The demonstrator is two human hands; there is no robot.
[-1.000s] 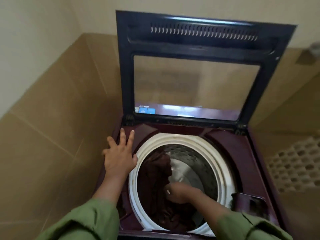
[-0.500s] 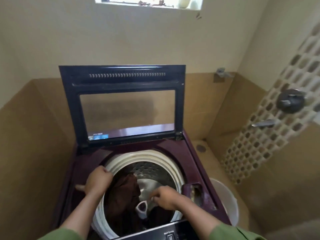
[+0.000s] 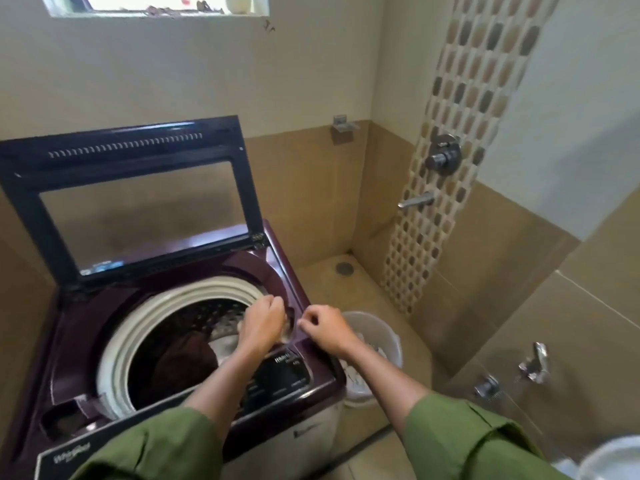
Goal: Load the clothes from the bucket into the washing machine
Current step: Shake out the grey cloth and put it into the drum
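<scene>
Only the head view to go on here: the washing machine (image 3: 194, 344) has its lid (image 3: 131, 195) propped open, and a dark brown garment (image 3: 183, 358) is already slumped in the drum. The white bucket (image 3: 388, 336) sits on the floor just beside the machine's right side, with pale clothes (image 3: 356, 374) bunched inside. The left hand (image 3: 263, 323) hovers over the drum's right rim and the right hand (image 3: 325, 329) over the machine's edge above the bucket; both have loosely curled fingers, and I can't see anything in them, though it's blurry. My guess is the laundry is soft, floppy and light, so grab a fat bunch from the middle of the heap, otherwise the ends will trail.
</scene>
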